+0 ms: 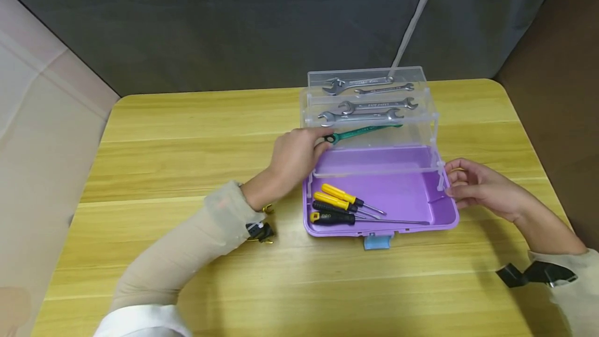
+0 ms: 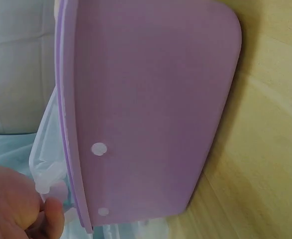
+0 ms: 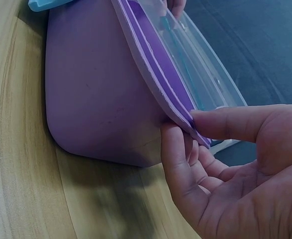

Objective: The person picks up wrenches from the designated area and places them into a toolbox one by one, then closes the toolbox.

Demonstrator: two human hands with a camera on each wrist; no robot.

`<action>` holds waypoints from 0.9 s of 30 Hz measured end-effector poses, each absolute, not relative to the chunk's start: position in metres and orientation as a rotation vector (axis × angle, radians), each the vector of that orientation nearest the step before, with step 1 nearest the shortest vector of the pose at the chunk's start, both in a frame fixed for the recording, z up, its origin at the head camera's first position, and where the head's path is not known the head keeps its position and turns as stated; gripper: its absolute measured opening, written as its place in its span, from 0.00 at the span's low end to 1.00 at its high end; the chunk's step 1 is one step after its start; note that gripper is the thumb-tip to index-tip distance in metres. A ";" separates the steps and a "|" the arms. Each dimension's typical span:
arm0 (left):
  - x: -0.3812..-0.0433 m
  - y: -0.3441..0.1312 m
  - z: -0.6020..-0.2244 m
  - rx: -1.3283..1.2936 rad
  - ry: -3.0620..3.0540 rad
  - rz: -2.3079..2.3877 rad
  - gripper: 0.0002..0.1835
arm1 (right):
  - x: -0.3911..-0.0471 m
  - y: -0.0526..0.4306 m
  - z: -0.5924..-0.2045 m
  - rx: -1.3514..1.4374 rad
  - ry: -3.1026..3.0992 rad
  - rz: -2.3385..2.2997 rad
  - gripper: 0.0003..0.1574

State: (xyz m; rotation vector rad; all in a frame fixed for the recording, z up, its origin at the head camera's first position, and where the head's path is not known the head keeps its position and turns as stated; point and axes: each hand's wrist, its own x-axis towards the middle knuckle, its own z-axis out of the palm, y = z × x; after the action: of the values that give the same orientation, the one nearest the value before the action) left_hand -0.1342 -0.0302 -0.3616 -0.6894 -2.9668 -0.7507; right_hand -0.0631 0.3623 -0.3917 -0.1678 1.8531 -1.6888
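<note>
An opened purple toolbox [image 1: 407,191] stands on the table, its clear trays [image 1: 369,168] raised toward the back. My left hand [image 1: 295,152] pinches a green wrench [image 1: 362,131] by its dark ring end, over the lower clear tray. The wrench's other end points right. At the box's right side, my right hand [image 1: 486,189] grips the purple rim, thumb on top and fingers beneath in the right wrist view. Several silver wrenches [image 1: 362,115] lie in the upper tray compartments. In the left wrist view, the box's side wall [image 2: 150,99] fills the middle, beside part of my left hand [image 2: 11,204].
Several screwdrivers with yellow or black handles [image 1: 334,201] lie at the front left of the box floor. A blue latch [image 1: 377,242] hangs at the box front. Dark cloth [image 1: 234,25] rises behind the wooden table [image 1: 187,144].
</note>
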 end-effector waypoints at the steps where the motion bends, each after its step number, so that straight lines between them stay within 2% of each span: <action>1: -0.134 -0.030 -0.362 -0.681 -2.966 -0.743 0.19 | -0.063 0.362 -0.392 -0.169 1.850 -1.692 0.19; 17: -0.133 -0.026 -0.359 -0.646 -2.984 -0.698 0.08 | -0.062 0.361 -0.390 -0.160 1.876 -1.673 0.19; 27: -0.131 -0.034 -0.356 -0.742 -2.961 -0.800 0.11 | -0.062 0.361 -0.390 -0.158 1.875 -1.679 0.19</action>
State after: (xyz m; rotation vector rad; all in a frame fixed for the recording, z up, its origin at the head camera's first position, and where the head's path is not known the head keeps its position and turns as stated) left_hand -0.1315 -0.0341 -0.3560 -0.7425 -2.9613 -0.7995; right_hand -0.0617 0.3610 -0.3899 -0.1576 1.8751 -1.6789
